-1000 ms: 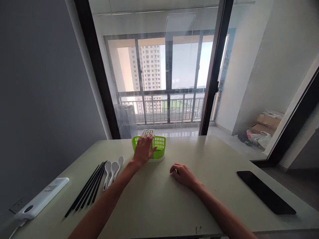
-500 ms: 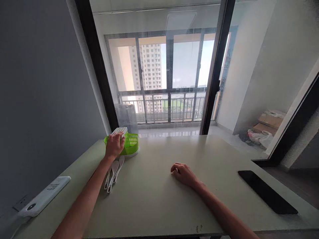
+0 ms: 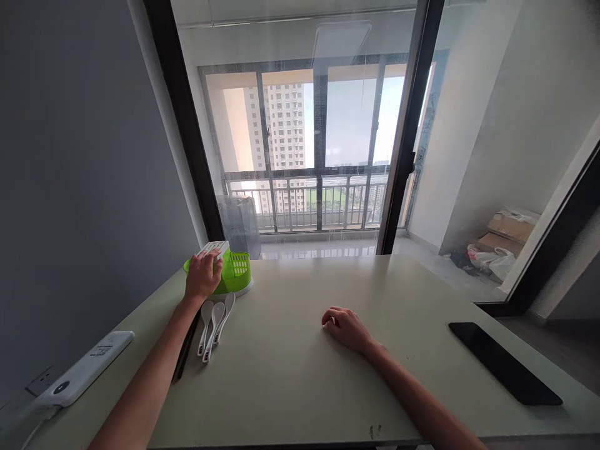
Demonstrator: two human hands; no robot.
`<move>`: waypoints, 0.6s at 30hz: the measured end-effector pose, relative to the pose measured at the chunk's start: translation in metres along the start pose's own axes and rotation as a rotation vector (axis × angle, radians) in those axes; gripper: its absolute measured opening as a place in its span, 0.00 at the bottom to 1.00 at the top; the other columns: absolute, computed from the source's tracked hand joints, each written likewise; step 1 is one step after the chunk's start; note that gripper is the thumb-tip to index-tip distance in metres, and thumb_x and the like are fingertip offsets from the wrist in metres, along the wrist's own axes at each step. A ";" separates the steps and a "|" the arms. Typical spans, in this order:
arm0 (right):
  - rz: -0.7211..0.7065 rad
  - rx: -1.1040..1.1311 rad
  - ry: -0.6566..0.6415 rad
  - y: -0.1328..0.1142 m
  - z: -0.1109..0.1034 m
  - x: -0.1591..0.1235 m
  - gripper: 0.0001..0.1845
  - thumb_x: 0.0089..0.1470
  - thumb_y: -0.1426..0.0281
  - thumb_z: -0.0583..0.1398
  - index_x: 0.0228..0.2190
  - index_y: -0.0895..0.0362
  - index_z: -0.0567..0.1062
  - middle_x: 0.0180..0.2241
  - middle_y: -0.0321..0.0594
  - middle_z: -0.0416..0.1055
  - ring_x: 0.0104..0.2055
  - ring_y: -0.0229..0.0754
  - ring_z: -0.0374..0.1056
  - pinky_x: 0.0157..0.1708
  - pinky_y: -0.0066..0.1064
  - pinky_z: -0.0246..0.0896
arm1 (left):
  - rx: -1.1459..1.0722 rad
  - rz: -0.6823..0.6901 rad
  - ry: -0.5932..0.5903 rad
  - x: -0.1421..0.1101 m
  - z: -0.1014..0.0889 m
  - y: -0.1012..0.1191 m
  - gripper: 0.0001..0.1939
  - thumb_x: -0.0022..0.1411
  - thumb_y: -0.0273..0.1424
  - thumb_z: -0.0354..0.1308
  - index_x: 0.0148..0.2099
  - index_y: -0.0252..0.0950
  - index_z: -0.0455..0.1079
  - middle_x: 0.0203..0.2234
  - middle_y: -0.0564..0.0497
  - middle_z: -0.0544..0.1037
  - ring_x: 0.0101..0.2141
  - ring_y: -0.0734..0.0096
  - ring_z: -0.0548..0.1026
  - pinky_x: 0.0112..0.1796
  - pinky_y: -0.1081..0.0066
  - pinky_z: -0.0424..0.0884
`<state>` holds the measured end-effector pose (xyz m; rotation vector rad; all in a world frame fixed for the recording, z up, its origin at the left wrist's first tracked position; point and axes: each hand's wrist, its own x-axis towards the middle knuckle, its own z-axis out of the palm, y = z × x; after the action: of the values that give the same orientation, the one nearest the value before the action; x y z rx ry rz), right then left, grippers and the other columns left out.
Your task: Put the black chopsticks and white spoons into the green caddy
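At the far left of the table, my left hand (image 3: 202,276) grips the top of a bright green cutlery holder (image 3: 239,278), fingers over its white upper part. The holder has perforated walls and a white base. Just in front of it lie three white spoons (image 3: 217,315), handles toward me. Beside them are dark chopsticks (image 3: 184,356), partly hidden under my left forearm; I cannot tell how many. My right hand (image 3: 345,328) rests on the middle of the table, fingers loosely curled and nothing visible in them.
A pale greenish table (image 3: 281,381) spans the view. A white power strip (image 3: 89,369) lies along its left edge near the grey wall. On the right is a flat black slab (image 3: 504,362). Behind the table stands a dark-framed glass door (image 3: 403,162), with cardboard boxes (image 3: 509,234) beyond.
The green cutlery holder has slid a little to the left with my left hand. More of the spoons and the chopsticks now shows. My right hand stays put.
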<state>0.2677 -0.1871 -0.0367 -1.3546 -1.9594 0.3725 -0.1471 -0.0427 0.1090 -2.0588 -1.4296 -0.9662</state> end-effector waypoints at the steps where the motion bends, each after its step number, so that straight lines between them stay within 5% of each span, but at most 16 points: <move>1: 0.000 0.001 -0.003 0.000 0.000 0.000 0.13 0.53 0.75 0.55 0.31 0.52 0.80 0.33 0.34 0.77 0.29 0.37 0.65 0.35 0.28 0.55 | -0.003 -0.005 -0.002 0.001 0.000 -0.002 0.22 0.71 0.40 0.41 0.58 0.37 0.67 0.60 0.42 0.73 0.63 0.52 0.64 0.65 0.52 0.50; 8: 0.003 0.007 -0.003 -0.001 0.000 0.001 0.14 0.53 0.75 0.55 0.30 0.52 0.80 0.33 0.34 0.77 0.29 0.36 0.65 0.34 0.28 0.54 | 0.024 -0.033 -0.010 -0.004 0.000 0.010 0.24 0.71 0.41 0.43 0.61 0.36 0.66 0.62 0.40 0.71 0.66 0.45 0.59 0.66 0.43 0.42; 12: 0.001 0.008 -0.003 -0.002 0.000 0.001 0.14 0.53 0.75 0.55 0.30 0.52 0.80 0.33 0.35 0.77 0.29 0.36 0.65 0.34 0.28 0.54 | -0.044 0.073 0.051 -0.024 0.006 0.053 0.23 0.73 0.40 0.44 0.62 0.34 0.63 0.63 0.39 0.68 0.69 0.46 0.53 0.67 0.42 0.39; 18: -0.005 0.002 -0.002 0.000 0.001 0.001 0.13 0.53 0.75 0.55 0.31 0.52 0.80 0.32 0.34 0.77 0.29 0.36 0.65 0.34 0.28 0.54 | -0.315 0.326 -0.180 -0.059 0.041 0.130 0.19 0.74 0.38 0.45 0.62 0.41 0.63 0.63 0.45 0.68 0.67 0.57 0.59 0.65 0.50 0.58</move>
<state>0.2671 -0.1865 -0.0367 -1.3485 -1.9630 0.3743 -0.0272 -0.0970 0.0412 -2.5664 -1.0213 -0.9325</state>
